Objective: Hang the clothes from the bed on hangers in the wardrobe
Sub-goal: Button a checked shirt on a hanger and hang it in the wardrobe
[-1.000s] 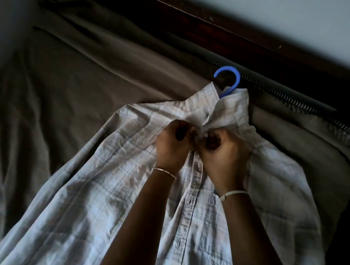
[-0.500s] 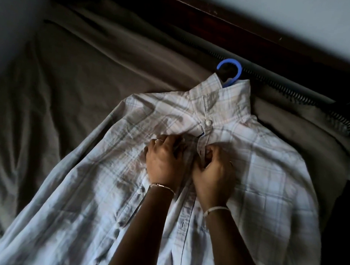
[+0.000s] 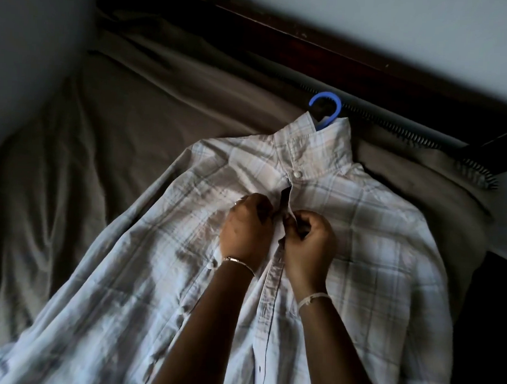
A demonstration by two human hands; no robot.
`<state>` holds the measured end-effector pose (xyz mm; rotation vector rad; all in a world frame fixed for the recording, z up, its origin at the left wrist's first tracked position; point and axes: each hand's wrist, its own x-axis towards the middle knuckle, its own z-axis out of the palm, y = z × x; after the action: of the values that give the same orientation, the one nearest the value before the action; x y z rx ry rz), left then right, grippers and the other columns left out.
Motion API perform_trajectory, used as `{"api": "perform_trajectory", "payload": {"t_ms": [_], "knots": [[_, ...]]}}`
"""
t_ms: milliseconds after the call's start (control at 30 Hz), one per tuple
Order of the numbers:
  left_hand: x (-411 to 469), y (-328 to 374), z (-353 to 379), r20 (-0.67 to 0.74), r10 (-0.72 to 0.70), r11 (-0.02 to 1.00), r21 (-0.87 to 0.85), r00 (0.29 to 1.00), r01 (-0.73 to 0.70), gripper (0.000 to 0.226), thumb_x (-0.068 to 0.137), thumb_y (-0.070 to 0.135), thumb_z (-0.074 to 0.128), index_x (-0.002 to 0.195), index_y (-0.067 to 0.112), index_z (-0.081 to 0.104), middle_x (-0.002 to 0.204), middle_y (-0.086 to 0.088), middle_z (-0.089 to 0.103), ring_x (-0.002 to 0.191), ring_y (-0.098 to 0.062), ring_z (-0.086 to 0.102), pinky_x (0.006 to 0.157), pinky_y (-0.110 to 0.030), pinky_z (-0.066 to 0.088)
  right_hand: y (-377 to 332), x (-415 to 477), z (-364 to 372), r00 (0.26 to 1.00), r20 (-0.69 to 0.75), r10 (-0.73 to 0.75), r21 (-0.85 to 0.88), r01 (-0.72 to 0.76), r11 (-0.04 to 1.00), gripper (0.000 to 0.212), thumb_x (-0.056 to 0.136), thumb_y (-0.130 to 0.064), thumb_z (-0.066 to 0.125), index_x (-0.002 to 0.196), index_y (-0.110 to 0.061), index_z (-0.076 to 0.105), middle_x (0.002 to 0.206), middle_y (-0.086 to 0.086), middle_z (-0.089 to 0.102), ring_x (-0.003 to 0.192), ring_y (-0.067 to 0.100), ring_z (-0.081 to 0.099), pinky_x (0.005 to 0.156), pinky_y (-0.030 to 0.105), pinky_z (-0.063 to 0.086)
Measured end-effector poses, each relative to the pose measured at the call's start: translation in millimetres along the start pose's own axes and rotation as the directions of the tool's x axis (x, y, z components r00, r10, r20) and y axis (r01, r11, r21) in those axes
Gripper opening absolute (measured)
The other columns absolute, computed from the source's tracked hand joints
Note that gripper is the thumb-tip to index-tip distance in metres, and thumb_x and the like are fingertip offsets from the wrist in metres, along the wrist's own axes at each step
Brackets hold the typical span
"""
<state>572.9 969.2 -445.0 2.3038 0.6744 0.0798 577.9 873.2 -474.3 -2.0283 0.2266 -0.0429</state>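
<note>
Bedsheet (image 3: 127, 134), grey-brown and rumpled, fills the left side. One sleeve of the plaid shirt (image 3: 389, 255) trails across it toward the lower left corner. The shirt lies front-up on the bed. Near its middle the left hand (image 3: 246, 229), with a thin bracelet (image 3: 239, 261) at the wrist, is curled round the left front edge and pinches the cloth. Just beside it the right hand (image 3: 308, 246), with a pale wristband (image 3: 314, 297), pinches the buttonhole strip. The two hands almost touch over a short dark gap between the front edges.

A second ago both hands were higher, working at an open collar. Now the collar button (image 3: 297, 174) is fastened, the collar stands closed, and the hands have dropped to the next button down.

Above and to the right, the blue hanger hook (image 3: 327, 108) pokes out of the collar, so the hanger is already inside the shirt. The right shoulder lies flat near the edge of the bed, below the dark bed frame (image 3: 368, 60).

By my reading, closing the collar fixes the shirt on the hanger, and this second button is extra security. The carry to the wardrobe, which is not in view, is still to do.
</note>
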Motion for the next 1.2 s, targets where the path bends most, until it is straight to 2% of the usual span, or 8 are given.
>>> {"api": "perform_trajectory", "payload": {"t_ms": [167, 300, 433, 600, 733, 900, 1067, 1200], "knots": [[-13, 3, 9, 0.014, -0.186, 0.933, -0.313, 0.983, 0.180, 0.008, 0.077, 0.016, 0.076, 0.082, 0.018, 0.070, 0.072, 0.008, 0.067, 0.065, -0.001, 0.060, 0.061, -0.005, 0.041, 5, -3, 4, 0.996, 0.036, 0.087, 0.030, -0.088, 0.996, 0.010, 0.083, -0.011, 0.067, 0.091, -0.014, 0.071, 0.087, 0.006, 0.071, 0.080, 0.023, 0.067, 0.077, 0.046, 0.055], [-8, -23, 33, 0.288, -0.282, 0.598, -0.693, 0.915, 0.402, 0.013, 0.077, 0.000, 0.074, 0.089, 0.001, 0.069, 0.085, -0.016, 0.072, 0.081, -0.025, 0.068, 0.082, -0.037, 0.055, 23, -4, 12, 0.974, 0.094, 0.208, 0.083, -0.216, 0.973, 0.015, 0.084, -0.004, 0.064, 0.092, -0.014, 0.072, 0.091, 0.009, 0.073, 0.085, 0.024, 0.068, 0.084, 0.047, 0.054], [-4, -31, 40, 0.418, -0.220, 0.394, -0.789, 0.882, 0.472, 0.012, 0.087, -0.011, 0.057, 0.098, -0.012, 0.059, 0.077, -0.016, 0.068, 0.065, -0.018, 0.066, 0.061, -0.024, 0.055, 34, 0, 13, 0.942, 0.165, 0.291, 0.220, -0.323, 0.921, 0.029, 0.086, 0.002, 0.063, 0.084, -0.026, 0.065, 0.086, 0.004, 0.071, 0.080, 0.018, 0.066, 0.085, 0.041, 0.055], [-1, -36, 42, 0.470, -0.147, 0.368, -0.791, 0.870, 0.489, 0.006, 0.089, -0.009, 0.055, 0.091, -0.008, 0.060, 0.077, -0.017, 0.066, 0.062, -0.020, 0.063, 0.056, -0.027, 0.055, 39, 4, 10, 0.900, 0.271, 0.343, 0.338, -0.422, 0.841, 0.029, 0.086, 0.005, 0.064, 0.084, -0.023, 0.069, 0.090, 0.007, 0.072, 0.085, 0.021, 0.067, 0.083, 0.036, 0.055], [-1, -35, 48, 0.464, -0.203, 0.334, -0.795, 0.862, 0.506, 0.007, 0.089, -0.012, 0.053, 0.088, -0.006, 0.058, 0.067, -0.009, 0.068, 0.052, -0.015, 0.062, 0.051, -0.028, 0.054, 38, 7, 6, 0.853, 0.344, 0.392, 0.474, -0.518, 0.711, 0.021, 0.086, 0.006, 0.063, 0.085, -0.014, 0.070, 0.073, -0.001, 0.073, 0.067, 0.008, 0.067, 0.060, 0.020, 0.055], [0, -40, 53, 0.452, -0.247, 0.333, -0.791, 0.857, 0.513, 0.006, 0.089, -0.010, 0.054, 0.091, -0.007, 0.059, 0.069, -0.016, 0.064, 0.050, -0.019, 0.060, 0.054, -0.031, 0.054, 39, 9, 4, 0.844, 0.374, 0.386, 0.506, -0.534, 0.678, 0.011, 0.085, 0.002, 0.066, 0.090, -0.007, 0.070, 0.074, 0.002, 0.072, 0.065, 0.009, 0.065, 0.058, 0.020, 0.054], [2, -37, 50, 0.408, -0.300, 0.341, -0.798, 0.862, 0.497, 0.010, 0.084, -0.014, 0.059, 0.087, -0.005, 0.059, 0.065, -0.005, 0.068, 0.055, -0.011, 0.064, 0.056, -0.021, 0.055, 39, 14, 1, 0.793, 0.402, 0.458, 0.479, -0.608, 0.633, 0.014, 0.091, -0.014, 0.063, 0.081, -0.009, 0.071, 0.060, 0.005, 0.061, 0.047, 0.011, 0.052, 0.048, 0.023, 0.045], [3, -40, 50, 0.422, -0.313, 0.388, -0.761, 0.851, 0.520, 0.006, 0.082, -0.007, 0.065, 0.085, -0.002, 0.063, 0.071, -0.009, 0.067, 0.060, -0.015, 0.062, 0.060, -0.024, 0.052, 39, 16, 3, 0.807, 0.398, 0.436, 0.442, -0.585, 0.680, 0.008, 0.086, -0.005, 0.068, 0.084, -0.012, 0.071, 0.062, 0.000, 0.064, 0.045, 0.006, 0.049, 0.044, 0.020, 0.042]]}}
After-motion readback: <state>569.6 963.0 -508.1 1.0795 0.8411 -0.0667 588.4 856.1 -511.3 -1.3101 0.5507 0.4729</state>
